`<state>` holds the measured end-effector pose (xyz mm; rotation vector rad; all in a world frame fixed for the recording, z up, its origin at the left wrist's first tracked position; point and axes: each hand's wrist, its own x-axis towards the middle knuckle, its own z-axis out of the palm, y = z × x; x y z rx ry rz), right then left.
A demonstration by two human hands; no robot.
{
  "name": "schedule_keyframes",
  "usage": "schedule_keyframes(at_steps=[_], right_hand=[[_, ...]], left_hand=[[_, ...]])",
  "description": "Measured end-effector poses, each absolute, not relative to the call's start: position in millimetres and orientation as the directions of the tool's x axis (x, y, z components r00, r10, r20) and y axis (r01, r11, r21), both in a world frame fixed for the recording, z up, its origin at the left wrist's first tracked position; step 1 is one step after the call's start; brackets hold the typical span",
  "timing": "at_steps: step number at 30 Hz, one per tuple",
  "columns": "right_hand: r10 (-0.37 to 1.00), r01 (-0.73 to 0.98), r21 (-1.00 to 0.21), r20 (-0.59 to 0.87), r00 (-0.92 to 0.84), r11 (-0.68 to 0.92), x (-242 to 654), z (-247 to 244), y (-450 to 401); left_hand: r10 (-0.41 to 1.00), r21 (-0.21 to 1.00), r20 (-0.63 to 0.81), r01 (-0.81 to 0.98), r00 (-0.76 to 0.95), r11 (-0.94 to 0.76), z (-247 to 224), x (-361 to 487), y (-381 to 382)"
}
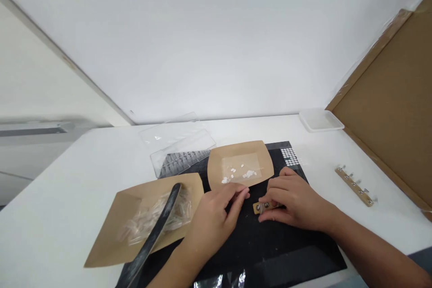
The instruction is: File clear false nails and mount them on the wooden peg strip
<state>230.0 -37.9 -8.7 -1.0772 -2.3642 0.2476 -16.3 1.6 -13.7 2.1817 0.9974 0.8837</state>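
My right hand (293, 198) grips a small wooden strip (256, 208) with metal fittings, low over the black mat (263, 252). Its fingers cover most of the strip. My left hand (216, 216) is pinched at the near edge of a brown paper tray (241, 147), and whatever is between its fingertips is too small to make out. Small white pieces (249, 174) lie scattered in that tray. To the left, a larger brown paper tray (116, 220) holds a heap of clear plastic pieces (145, 225).
A curved black strip (158, 229) crosses the left tray. Clear plastic sheets (182, 146) lie behind it. White dots (290, 156) sit at the mat's far corner. On the right are another wooden strip (354, 185), a white plastic tray (320, 121) and a cardboard panel (394, 99).
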Motion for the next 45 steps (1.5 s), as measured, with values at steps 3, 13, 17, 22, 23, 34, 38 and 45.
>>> schedule_keyframes(at_steps=[3, 13, 17, 22, 23, 34, 38, 45], right_hand=[[0.749, 0.663, -0.355, 0.384, -0.539, 0.659, 228.4, -13.0, -38.7], [0.733, 0.638, -0.367, 0.413, -0.540, 0.677, 224.3, -19.1, -35.5], [0.737, 0.659, -0.342, 0.412, -0.536, 0.670, 223.6, -21.3, -35.3], [0.725, 0.650, -0.335, 0.422, -0.544, 0.682, 223.5, -23.1, -33.3], [0.721, 0.649, -0.329, 0.427, -0.546, 0.686, 223.4, -23.4, -32.9], [0.719, 0.662, -0.306, 0.434, -0.543, 0.684, 222.8, -23.1, -32.3], [0.720, 0.667, -0.297, 0.425, -0.549, 0.684, 222.8, -22.6, -32.2], [0.737, 0.679, -0.303, 0.396, -0.548, 0.668, 223.3, -24.6, -32.1]], left_hand=[[0.776, 0.670, 0.408, 0.420, 0.481, -0.613, -18.2, -15.8, 1.2], [0.697, 0.599, 0.376, 0.414, 0.611, -0.685, -21.7, -15.9, -3.6], [0.722, 0.634, 0.331, 0.423, 0.608, -0.647, -21.0, -14.8, -3.8], [0.748, 0.680, 0.239, 0.443, 0.619, -0.584, -17.4, -12.4, -5.1], [0.753, 0.689, 0.228, 0.444, 0.617, -0.572, -16.9, -12.1, -5.5], [0.796, 0.762, 0.055, 0.490, 0.603, -0.424, -15.6, -10.5, -9.1], [0.795, 0.792, 0.008, 0.482, 0.606, -0.375, -14.5, -9.8, -10.2], [0.808, 0.853, -0.060, 0.451, 0.586, -0.263, -14.0, -4.8, -11.5]])
